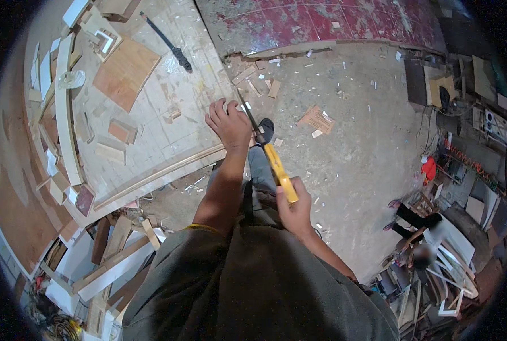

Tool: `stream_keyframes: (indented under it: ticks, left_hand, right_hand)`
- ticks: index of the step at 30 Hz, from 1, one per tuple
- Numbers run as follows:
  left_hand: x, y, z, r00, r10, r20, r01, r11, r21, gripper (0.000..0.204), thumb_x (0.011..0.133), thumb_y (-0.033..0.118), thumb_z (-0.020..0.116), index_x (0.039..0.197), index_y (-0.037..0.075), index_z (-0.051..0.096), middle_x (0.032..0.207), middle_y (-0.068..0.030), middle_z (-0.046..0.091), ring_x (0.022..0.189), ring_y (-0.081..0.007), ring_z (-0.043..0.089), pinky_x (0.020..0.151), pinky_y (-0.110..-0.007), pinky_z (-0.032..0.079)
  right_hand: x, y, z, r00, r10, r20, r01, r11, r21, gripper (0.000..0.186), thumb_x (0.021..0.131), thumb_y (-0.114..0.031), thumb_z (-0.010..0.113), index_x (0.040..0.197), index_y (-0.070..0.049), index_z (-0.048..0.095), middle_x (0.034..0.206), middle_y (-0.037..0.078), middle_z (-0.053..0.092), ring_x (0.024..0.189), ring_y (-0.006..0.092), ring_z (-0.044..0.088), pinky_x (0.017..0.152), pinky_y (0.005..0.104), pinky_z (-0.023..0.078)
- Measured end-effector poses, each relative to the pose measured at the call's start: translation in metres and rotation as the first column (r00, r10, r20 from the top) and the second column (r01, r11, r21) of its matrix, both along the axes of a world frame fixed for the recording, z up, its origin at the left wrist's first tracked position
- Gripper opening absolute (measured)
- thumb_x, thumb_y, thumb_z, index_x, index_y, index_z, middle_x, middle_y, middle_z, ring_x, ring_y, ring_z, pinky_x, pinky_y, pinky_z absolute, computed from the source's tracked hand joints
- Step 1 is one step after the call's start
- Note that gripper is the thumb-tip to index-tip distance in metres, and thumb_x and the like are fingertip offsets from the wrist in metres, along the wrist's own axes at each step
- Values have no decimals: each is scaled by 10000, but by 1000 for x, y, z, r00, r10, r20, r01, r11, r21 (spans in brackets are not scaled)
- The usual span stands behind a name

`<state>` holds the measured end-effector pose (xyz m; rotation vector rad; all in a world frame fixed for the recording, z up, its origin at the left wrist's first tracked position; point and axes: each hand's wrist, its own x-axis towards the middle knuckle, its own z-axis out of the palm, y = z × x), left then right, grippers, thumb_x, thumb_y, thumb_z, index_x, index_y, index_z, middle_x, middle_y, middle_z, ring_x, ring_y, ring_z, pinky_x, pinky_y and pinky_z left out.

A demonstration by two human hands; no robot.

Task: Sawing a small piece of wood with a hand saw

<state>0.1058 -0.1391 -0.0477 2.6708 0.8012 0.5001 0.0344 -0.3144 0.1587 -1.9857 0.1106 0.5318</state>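
My right hand (295,206) is wrapped round the yellow handle of a handsaw (275,165). Its narrow dark blade slants up and left from the handle, along the table's edge. Close beside the blade, my left hand (230,126) bears down on the edge of the pale worktable (191,108), fingers bent over. Whatever lies under that palm is hidden. A small white piece (246,105) shows by the blade near my left fingers. Below the table edge is my shoe (266,130).
On the table lie a plywood square (126,73), a dark rod with a wrapped end (167,42), wood blocks (122,131) and long pale strips (65,113). Offcuts (317,118) litter the concrete floor. Lower left is stacked lumber (111,267). A person (418,227) is at the right.
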Motion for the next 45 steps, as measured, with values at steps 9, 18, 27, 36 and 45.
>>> stream_keyframes:
  ticks: [9, 18, 27, 36, 45]
  left_hand:
    - [-34, 141, 66, 986, -82, -143, 72, 995, -72, 519, 823, 122, 739, 1328, 127, 623, 1150, -157, 606, 1038, -347, 562, 973, -446, 439]
    - [-46, 149, 55, 904, -359, -232, 294, 917, -271, 262, 885, 134, 687, 1125, 30, 701, 1100, -178, 659, 1050, -367, 590, 928, -447, 475]
    - [-37, 13, 39, 852, -522, -40, 452, 771, -449, 315, 835, 152, 756, 1130, 51, 713, 1041, -129, 605, 1022, -325, 558, 911, -430, 451]
    - [-41, 0, 29, 802, -597, 24, 566, 745, -355, 322, 821, 153, 756, 1129, 71, 710, 1060, -105, 604, 1025, -312, 554, 913, -432, 426]
    - [-43, -3, 20, 827, -561, 46, 544, 775, -323, 306, 803, 139, 770, 1091, 55, 709, 1036, -112, 622, 1007, -323, 568, 890, -437, 441]
  right_hand:
    - [11, -52, -9, 926, -377, -37, 376, 905, 197, 186, 1023, -215, 577, 960, -48, 526, 791, -12, 508, 697, 62, 473, 606, 227, 396]
    - [27, -74, -10, 870, -494, 12, 467, 829, 307, 207, 1049, -224, 542, 938, -62, 477, 710, -16, 484, 560, 61, 439, 486, 231, 378]
    - [13, -84, -15, 833, -551, -41, 530, 775, 344, 215, 1045, -240, 553, 941, -66, 481, 701, -21, 476, 553, 60, 434, 482, 234, 375]
    - [-3, -92, -21, 823, -566, -39, 548, 776, 312, 197, 1045, -220, 559, 941, -68, 489, 703, -9, 502, 555, 68, 461, 482, 232, 388]
    - [4, -87, -13, 849, -526, -39, 518, 817, 252, 282, 1051, -326, 550, 918, -99, 448, 662, -22, 409, 555, 87, 402, 526, 263, 381]
